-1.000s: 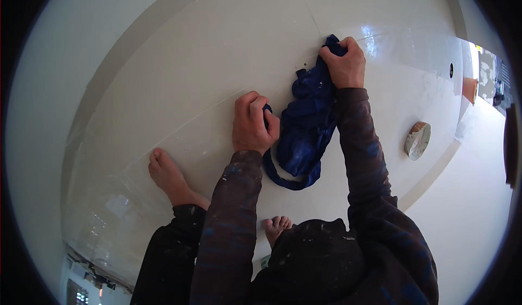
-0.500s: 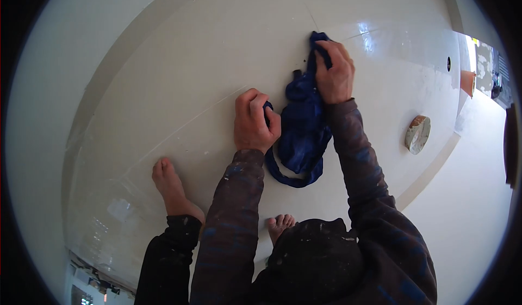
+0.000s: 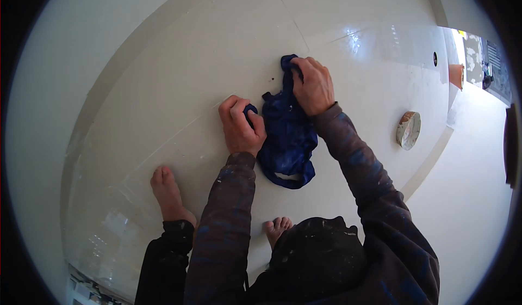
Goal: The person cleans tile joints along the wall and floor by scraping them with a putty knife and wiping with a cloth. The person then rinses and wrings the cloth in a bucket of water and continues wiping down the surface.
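Observation:
A dark blue cloth (image 3: 287,136), crumpled and with a looped strip at its lower edge, lies on the pale tiled floor (image 3: 179,87). My left hand (image 3: 242,124) is closed around a strip of the cloth at its left side, and a bit of blue shows between thumb and fingers. At the cloth's upper end, my right hand (image 3: 312,86) grips a narrow bunched part against the floor. Its fingertips are partly hidden behind the hand and the fabric.
A round, stained shallow container or ring (image 3: 408,131) lies on the floor to the right. Beyond it are a dark round hole (image 3: 435,59) and an orange-brown pot-like object (image 3: 456,76). My bare left foot (image 3: 167,193) is at lower left, my right foot (image 3: 278,230) below the cloth.
My right hand has come down and to the left, drawing the cloth's upper end with it. My left hand has shifted slightly left. The cloth is more bunched together.

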A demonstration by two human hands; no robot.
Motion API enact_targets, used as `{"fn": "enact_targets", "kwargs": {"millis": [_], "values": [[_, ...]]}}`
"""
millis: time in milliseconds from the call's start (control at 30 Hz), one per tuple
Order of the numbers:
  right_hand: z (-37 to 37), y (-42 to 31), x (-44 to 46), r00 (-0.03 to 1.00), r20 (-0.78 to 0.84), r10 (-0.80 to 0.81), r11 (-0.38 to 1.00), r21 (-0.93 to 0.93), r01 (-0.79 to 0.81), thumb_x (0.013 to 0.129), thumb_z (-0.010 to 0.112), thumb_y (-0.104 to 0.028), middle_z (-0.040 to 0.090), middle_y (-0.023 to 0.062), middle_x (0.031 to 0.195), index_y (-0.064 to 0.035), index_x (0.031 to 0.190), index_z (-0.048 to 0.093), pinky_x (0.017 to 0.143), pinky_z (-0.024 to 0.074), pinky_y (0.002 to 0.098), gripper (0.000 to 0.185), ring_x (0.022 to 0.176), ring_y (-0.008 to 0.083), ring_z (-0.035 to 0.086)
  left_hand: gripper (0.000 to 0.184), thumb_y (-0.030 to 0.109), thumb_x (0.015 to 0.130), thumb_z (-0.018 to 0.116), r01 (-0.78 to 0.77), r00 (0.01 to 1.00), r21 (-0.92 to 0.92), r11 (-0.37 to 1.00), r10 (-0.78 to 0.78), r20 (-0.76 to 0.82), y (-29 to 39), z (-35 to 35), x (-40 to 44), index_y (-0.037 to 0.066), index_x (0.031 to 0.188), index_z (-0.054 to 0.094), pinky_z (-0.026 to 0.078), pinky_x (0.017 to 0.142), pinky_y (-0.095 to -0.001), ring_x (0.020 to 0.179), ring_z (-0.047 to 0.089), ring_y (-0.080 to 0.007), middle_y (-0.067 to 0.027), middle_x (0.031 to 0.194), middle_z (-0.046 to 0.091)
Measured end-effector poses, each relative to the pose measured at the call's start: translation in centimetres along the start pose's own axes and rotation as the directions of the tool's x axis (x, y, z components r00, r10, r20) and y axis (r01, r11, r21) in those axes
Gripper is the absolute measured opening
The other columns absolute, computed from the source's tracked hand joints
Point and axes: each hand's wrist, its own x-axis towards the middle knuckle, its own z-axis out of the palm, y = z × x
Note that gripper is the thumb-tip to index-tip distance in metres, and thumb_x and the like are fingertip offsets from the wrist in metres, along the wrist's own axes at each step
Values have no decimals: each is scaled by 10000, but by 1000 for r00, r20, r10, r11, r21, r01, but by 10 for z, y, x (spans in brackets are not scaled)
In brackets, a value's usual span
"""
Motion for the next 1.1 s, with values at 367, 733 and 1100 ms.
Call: {"fn": "enact_targets", "kwargs": {"millis": [367, 733, 1100], "values": [[4, -5, 2, 994, 35, 102, 990, 89, -105, 928, 691, -91, 726, 187, 995, -2, 1067, 727, 836, 556, 476, 169, 928, 423, 697, 360, -37, 871, 572, -25, 1000, 19, 999, 25, -7, -3, 4, 1, 34, 1219, 516, 536, 863, -496, 1048, 574, -390, -194, 1191, 514], [48, -62, -29, 989, -34, 144, 985, 101, -140, 902, 666, -65, 684, 148, 963, -37, 1073, 678, 836, 504, 482, 173, 945, 378, 653, 318, 24, 955, 551, 71, 983, -295, 953, -117, -139, -16, 4, -7, 26, 1263, 472, 526, 886, -403, 1019, 562, -264, -169, 1243, 474], [-5, -48, -66, 893, -230, 386, 772, 610, -177, 922, 703, -29, 683, 169, 993, -14, 1083, 691, 824, 556, 438, 162, 931, 375, 693, 312, 100, 980, 579, 289, 955, -21, 957, -290, -60, 16, -79, -92, -2, 1273, 543, 482, 984, -415, 1102, 563, -274, -162, 1272, 517]]}}
